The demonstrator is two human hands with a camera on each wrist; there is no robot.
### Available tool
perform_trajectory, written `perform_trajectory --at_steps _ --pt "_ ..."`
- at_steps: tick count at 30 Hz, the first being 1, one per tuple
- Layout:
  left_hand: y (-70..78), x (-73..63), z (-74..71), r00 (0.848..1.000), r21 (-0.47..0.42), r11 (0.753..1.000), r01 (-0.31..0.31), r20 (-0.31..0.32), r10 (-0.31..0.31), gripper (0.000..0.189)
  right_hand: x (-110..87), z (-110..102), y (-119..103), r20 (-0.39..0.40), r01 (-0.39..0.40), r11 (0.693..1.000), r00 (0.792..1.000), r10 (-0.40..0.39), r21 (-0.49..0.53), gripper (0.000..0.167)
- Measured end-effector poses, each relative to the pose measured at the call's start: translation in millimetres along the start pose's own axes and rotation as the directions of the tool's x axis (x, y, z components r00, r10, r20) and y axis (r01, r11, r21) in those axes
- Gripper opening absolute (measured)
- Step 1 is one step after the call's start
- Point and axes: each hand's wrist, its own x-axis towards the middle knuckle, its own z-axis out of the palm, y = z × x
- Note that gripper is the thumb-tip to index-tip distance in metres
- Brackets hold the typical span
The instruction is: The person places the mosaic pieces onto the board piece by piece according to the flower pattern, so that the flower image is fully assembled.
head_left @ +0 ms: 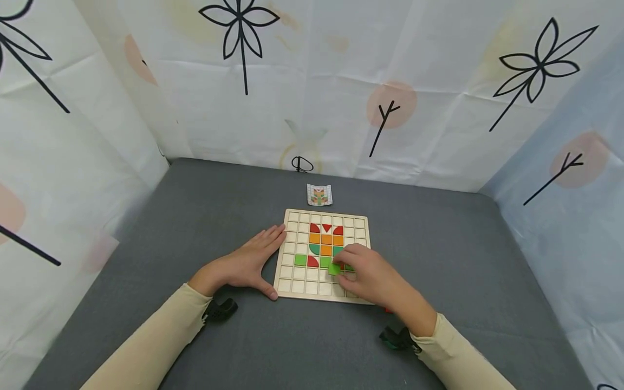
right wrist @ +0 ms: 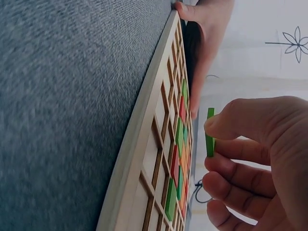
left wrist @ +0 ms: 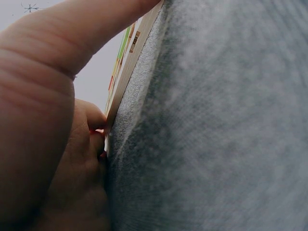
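Note:
A wooden grid board (head_left: 298, 287) lies on the grey cloth, partly filled with red, orange and green tiles. My left hand (head_left: 246, 264) rests at the board's left side, fingers stretched out and thumb apart, touching its edge. Between thumb and fingertips my right hand (head_left: 372, 276) pinches a light green square tile (right wrist: 210, 132). That tile is held above the board's lower middle cells, apart from the grid in the right wrist view. The right hand hides the board's lower right part in the head view.
Behind the board lies a small pattern card (head_left: 319, 195) with a coloured grid picture. A bit of a red piece (head_left: 388, 310) shows under the right wrist. Patterned white curtains (head_left: 331, 97) stand around the grey table (head_left: 234, 200).

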Motion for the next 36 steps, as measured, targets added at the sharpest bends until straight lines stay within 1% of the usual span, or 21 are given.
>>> perform_trajectory --at_steps 11,18,25,32,36 --pt "0.2 -0.9 -0.9 1.0 -0.004 1.0 -0.003 -0.001 0.003 0.15 7.1 10 -5 0.033 -0.015 1.0 0.999 0.016 -0.012 0.022" --pt "-0.5 -1.2 -0.3 1.0 -0.008 1.0 -0.013 -0.009 0.013 0.149 8.0 14 -7 0.042 0.009 1.0 0.999 -0.008 -0.026 0.02" --pt "-0.1 -1.5 -0.7 1.0 -0.007 1.0 -0.004 -0.001 0.004 0.15 8.1 19 -6 0.031 0.052 0.998 0.998 -0.051 -0.031 0.018" --pt "1.1 -1.3 -1.6 1.0 -0.016 1.0 -0.012 -0.008 0.012 0.149 7.7 19 -6 0.035 0.064 0.998 0.997 -0.063 -0.019 0.018" --pt "1.1 -0.7 -1.5 1.0 -0.012 1.0 -0.004 -0.005 0.004 0.149 7.5 19 -6 0.042 0.057 0.998 0.997 -0.057 -0.011 0.018"
